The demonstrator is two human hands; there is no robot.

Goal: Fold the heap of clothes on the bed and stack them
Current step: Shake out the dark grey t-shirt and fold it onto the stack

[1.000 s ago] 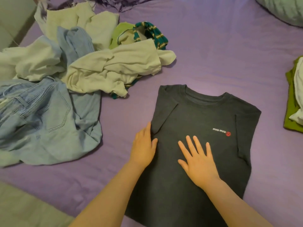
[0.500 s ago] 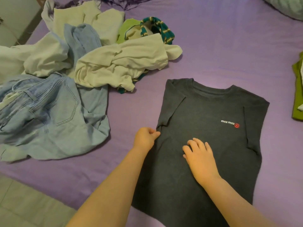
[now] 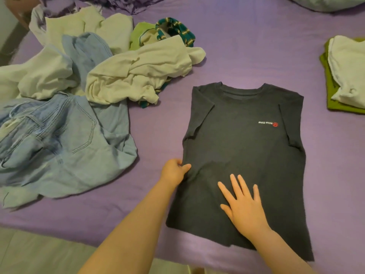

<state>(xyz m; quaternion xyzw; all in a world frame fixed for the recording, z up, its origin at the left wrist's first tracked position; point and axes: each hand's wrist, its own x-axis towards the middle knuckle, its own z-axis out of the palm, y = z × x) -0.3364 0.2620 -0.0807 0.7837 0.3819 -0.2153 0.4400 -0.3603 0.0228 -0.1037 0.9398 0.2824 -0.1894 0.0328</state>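
We see a dark grey T-shirt (image 3: 243, 155) lying flat on the purple bed (image 3: 246, 46), front up, its collar pointing away from us and both sleeves folded inward over the body. A small white logo with a red mark sits on the chest, toward the right side. The left hand (image 3: 174, 171) is at the shirt's left edge, about halfway down its length; its grip is closed on the fabric there, thumb on top and fingers curled around the edge, and the cloth wrinkles a little around that pinch. The right hand (image 3: 244, 206) lies palm down on the lower middle of the shirt, fingers straight and spread, holding nothing and only pressing the fabric flat.

To the left of the shirt is the heap of unfolded clothes: light blue jeans (image 3: 59, 139) nearest us, crumpled cream-white tops (image 3: 138, 76) behind them, and a green and teal striped piece (image 3: 175, 30) at the back. The heap and the shirt lie apart, with bare sheet between them. At the far right edge a folded white garment (image 3: 349, 68) rests on a folded green one (image 3: 333, 99), forming a small stack well apart from the shirt.
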